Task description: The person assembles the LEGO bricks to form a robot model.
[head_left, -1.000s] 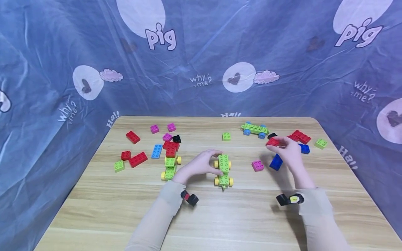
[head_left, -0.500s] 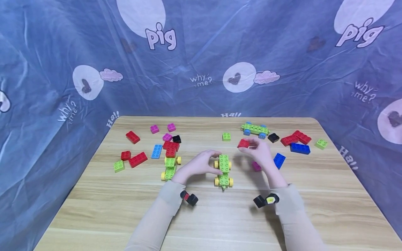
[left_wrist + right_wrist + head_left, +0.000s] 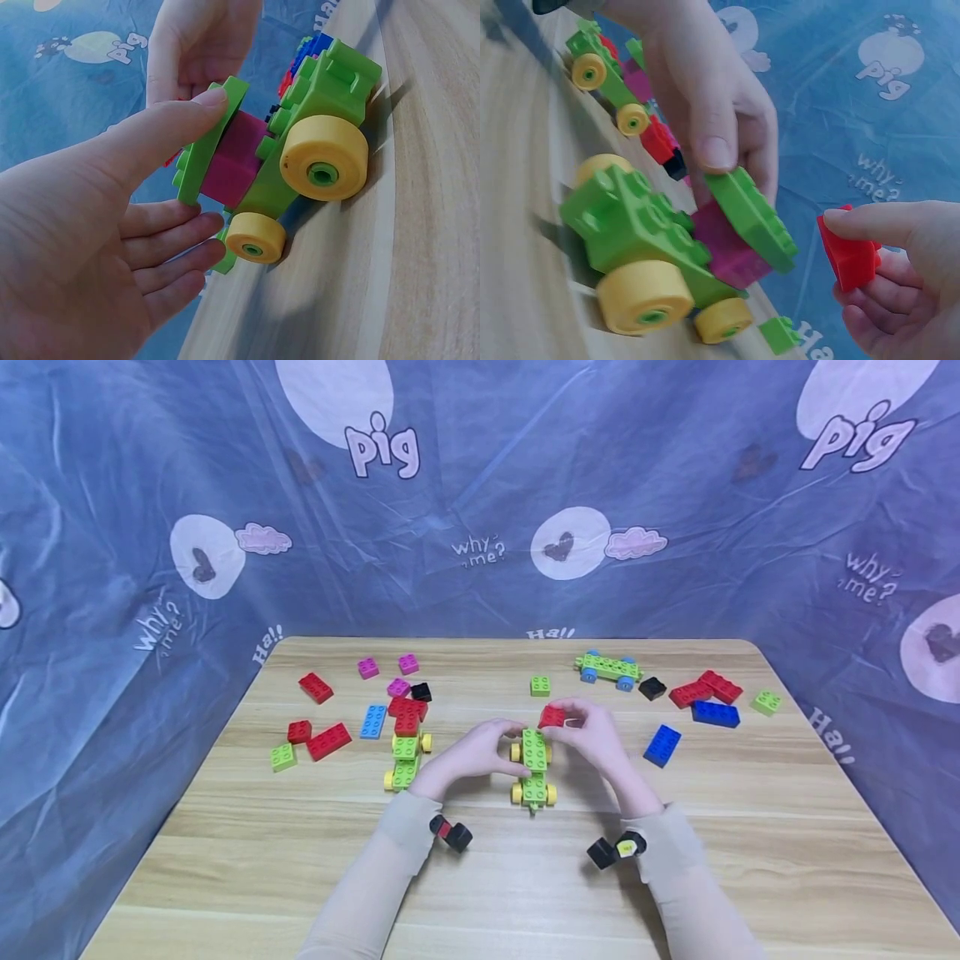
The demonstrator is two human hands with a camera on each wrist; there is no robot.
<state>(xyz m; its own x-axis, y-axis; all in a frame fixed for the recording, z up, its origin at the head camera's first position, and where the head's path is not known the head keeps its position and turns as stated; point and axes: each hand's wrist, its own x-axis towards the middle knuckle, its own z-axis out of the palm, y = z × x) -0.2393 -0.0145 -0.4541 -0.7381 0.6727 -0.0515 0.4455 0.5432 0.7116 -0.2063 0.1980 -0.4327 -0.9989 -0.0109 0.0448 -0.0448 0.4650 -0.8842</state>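
Note:
My left hand (image 3: 480, 752) holds a green toy car (image 3: 534, 789) with yellow wheels, which stands on the table. Its thumb and fingers lie at opposite edges of the green plate (image 3: 196, 161) on top. Under that plate sits a magenta brick (image 3: 724, 247), attached to the car's base. My right hand (image 3: 600, 743) pinches a red brick (image 3: 851, 251) between thumb and fingers. In the head view this red brick is just beyond the car's far right corner; in the right wrist view it is apart from the green plate.
A similar car (image 3: 406, 770) bearing red bricks stands left, near a light-blue brick (image 3: 372, 722). A blue-wheeled green car base (image 3: 609, 667) lies at the back right. Blue bricks (image 3: 663, 746), a black brick (image 3: 652, 688) and red bricks (image 3: 692, 694) lie to the right.
My right hand has carried the red brick leftward from the right-hand bricks to the car. The loose magenta brick on the right is now hidden behind that hand. My left hand has stayed put.

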